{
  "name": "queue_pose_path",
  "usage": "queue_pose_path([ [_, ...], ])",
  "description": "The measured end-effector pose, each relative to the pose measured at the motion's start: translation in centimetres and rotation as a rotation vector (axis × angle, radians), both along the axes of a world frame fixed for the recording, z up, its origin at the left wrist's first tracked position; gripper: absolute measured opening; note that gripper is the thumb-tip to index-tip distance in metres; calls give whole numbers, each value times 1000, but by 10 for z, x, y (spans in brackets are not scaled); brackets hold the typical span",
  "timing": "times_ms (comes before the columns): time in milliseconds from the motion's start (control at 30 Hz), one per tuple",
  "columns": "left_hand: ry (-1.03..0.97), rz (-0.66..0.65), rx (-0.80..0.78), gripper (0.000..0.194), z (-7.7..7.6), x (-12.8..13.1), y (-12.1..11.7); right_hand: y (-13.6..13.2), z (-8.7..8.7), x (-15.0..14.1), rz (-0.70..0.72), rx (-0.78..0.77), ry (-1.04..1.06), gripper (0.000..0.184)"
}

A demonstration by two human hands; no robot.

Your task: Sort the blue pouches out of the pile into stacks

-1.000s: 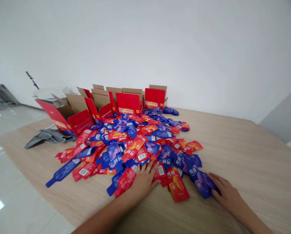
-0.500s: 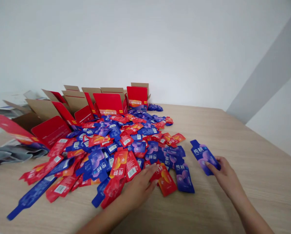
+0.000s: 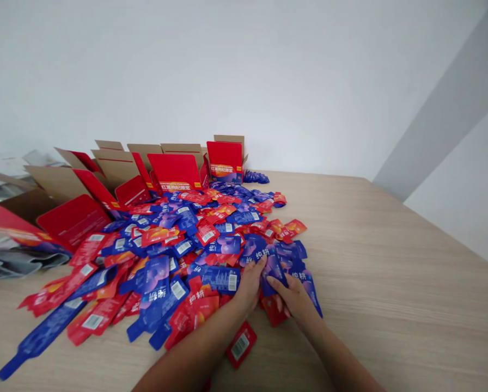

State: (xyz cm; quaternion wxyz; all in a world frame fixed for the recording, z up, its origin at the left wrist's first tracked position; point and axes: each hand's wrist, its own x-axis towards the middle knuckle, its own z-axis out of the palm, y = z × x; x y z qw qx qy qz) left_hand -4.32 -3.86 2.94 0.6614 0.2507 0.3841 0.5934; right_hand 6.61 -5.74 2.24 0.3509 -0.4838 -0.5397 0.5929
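Observation:
A blue pouch [image 3: 273, 272] with purple fruit print and white lettering is between my two hands, tilted, above the near right edge of a heap of pouches. My right hand [image 3: 296, 300] pinches its lower end, with the thumb on the printed face. At its upper left edge my left hand [image 3: 249, 283] closes its fingers on the same pouch. Beneath the hands a red pouch [image 3: 273, 311] is partly hidden. Beside my right hand lies another blue pouch [image 3: 309, 288]. A red pouch with a barcode [image 3: 241, 344] rests below my left wrist.
Red and blue pouches [image 3: 182, 247] are heaped across the wooden table [image 3: 391, 261]. Several open red cartons [image 3: 176, 170] stand behind and left of the heap, one red carton [image 3: 226, 158] farthest back. Crumpled grey plastic [image 3: 19, 261] lies at far left. A white wall closes the back.
My right hand has carried the blue pouch leftward from the bare table to the heap's edge. My left hand has come off the red pouches and closed on the blue one.

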Motion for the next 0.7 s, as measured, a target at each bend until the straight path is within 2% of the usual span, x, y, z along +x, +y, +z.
queue_pose_path([
  [100,-62,-66,-27,38,-3,0,3,-2,2,-1,3,-1,67,39],
  [167,-83,-173,-34,38,-6,-1,2,-2,1,-1,44,-21,122,39],
  [233,-98,-325,-37,39,-8,-1,-1,0,-1,1,56,-16,89,42],
  [300,-126,-401,-36,40,-8,-1,-4,3,-4,6,12,27,-25,46],
  [400,-172,-299,-42,35,-8,0,-4,10,-4,21,-23,82,-228,55],
  [500,-179,-170,-45,31,-11,1,4,16,4,43,-58,132,-470,61],
  [567,-167,-118,-32,31,-14,0,9,18,8,59,-164,278,-733,54],
  [633,-152,-107,-28,34,-16,-1,11,20,7,71,-256,416,-973,39],
  [700,-152,-119,-31,40,-16,-2,12,21,0,78,-251,433,-1074,47],
])
